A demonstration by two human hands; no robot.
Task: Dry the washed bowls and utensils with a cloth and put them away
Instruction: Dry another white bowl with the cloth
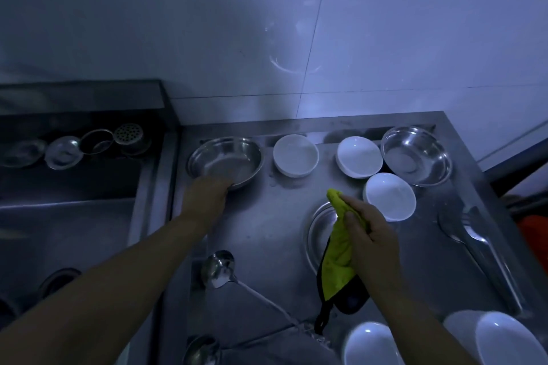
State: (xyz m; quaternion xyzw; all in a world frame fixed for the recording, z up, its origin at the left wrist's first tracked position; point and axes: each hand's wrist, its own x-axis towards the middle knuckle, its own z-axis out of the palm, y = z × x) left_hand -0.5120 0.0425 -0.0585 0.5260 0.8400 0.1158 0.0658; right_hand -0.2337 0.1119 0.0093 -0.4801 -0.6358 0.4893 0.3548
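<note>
**Left hand takes the steel bowl while the cloth waits in the right**

The landmark here is the left steel bowl (226, 160), standing upright at the back of the steel counter (267, 234), close to the wall. The left hand (207, 192) reaches to its near rim; the fingertips seem to curl over or under that rim, but the dim light hides them, so I cannot tell whether they pinch it or only touch it. It looks like the start of a lift, to bring the bowl toward the cloth.

The right hand (367, 234) is to the right of that bowl and nearer the person. Its fingers are pressed together and curled around the yellow-green cloth (339, 249), thumb laid along the fabric, so the cloth hangs ready for wiping. Its dark backing and loop dangle below the hand. Beneath the cloth lies a steel plate (318, 234), mostly covered.

To the right of the landmark bowl, along the same back row, sit two white bowls (295, 155) (359, 160) and a second steel bowl (416, 155). A third white bowl (389, 196) stands just in front of them. Farther right a fork (480, 241) lies flat. Nearer the person than the landmark bowl, a ladle (218, 268) rests on the counter, and more white bowls (370, 345) stand at the near edge. Judging by this spread, most of the drying is yet to do.
</note>
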